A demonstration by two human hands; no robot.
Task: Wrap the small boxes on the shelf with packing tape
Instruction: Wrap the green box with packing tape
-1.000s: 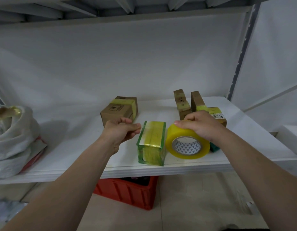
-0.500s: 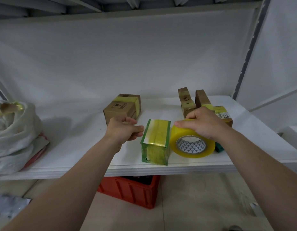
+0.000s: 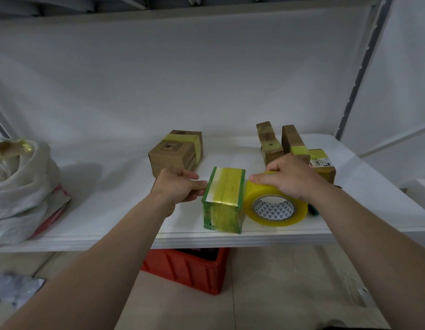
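standing at the front edge of the shelf [image 3: 106, 210], the green box [image 3: 222, 211] wears yellow tape [image 3: 227, 190]; the left hand [image 3: 179, 186], curled, touches its left side, grasp unclear; the right hand [image 3: 290, 179] grips the tape roll [image 3: 274, 210] beside it.

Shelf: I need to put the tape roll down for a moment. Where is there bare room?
Widest bare patch: the shelf between the white bag and the brown box. A smaller gap lies behind the green box, between brown box and upright cartons. Crowded: the right front, around tape roll, right hand and labelled box.
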